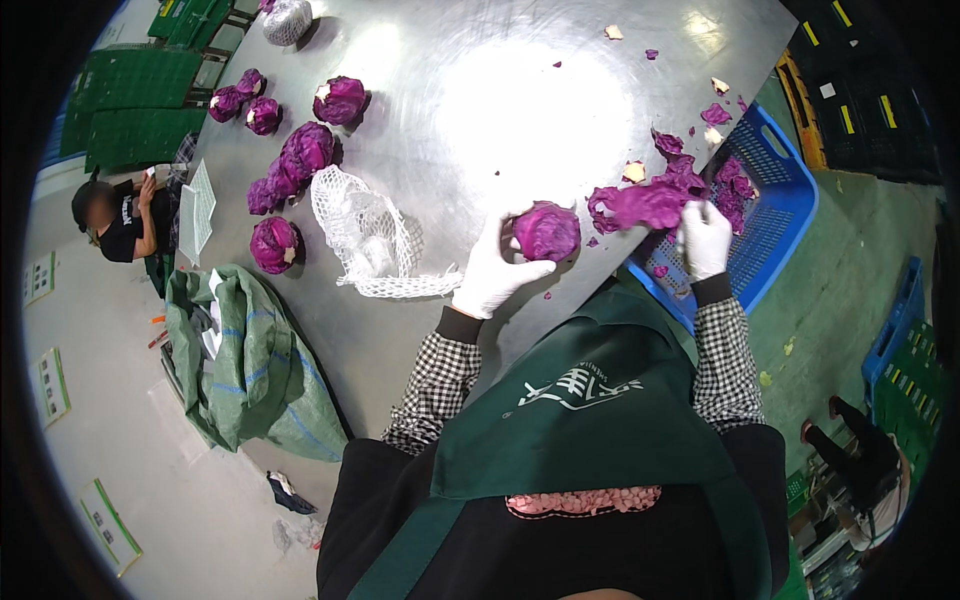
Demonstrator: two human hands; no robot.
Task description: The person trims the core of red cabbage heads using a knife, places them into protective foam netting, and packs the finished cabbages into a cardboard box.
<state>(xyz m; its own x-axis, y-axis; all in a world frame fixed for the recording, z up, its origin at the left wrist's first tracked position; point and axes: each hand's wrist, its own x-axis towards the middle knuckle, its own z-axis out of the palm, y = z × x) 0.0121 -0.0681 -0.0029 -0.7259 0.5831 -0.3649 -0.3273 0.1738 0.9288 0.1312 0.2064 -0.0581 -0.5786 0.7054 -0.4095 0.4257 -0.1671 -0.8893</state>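
My gloved left hand (495,268) is around a trimmed red cabbage head (547,232) that rests on the steel table (457,337). My gloved right hand (705,236) is closed at the table's edge, its fingers pinching the end of loose red cabbage leaves (656,204), slightly blurred. Directly below that hand, a blue plastic crate (787,202) contains more torn purple leaves (733,187). A pale cut stem piece (634,172) lies just beyond the leaves. Left of my left hand is white foam netting (401,285), with clear plastic film inside.
Several red cabbages (274,245) stand on the table's left side, and a net-wrapped one (287,21) is at the far edge. A green woven sack (247,367) leans at the left. Dark crates (862,90) stand right. One person (124,217) is beyond the table, another (862,469) at lower right.
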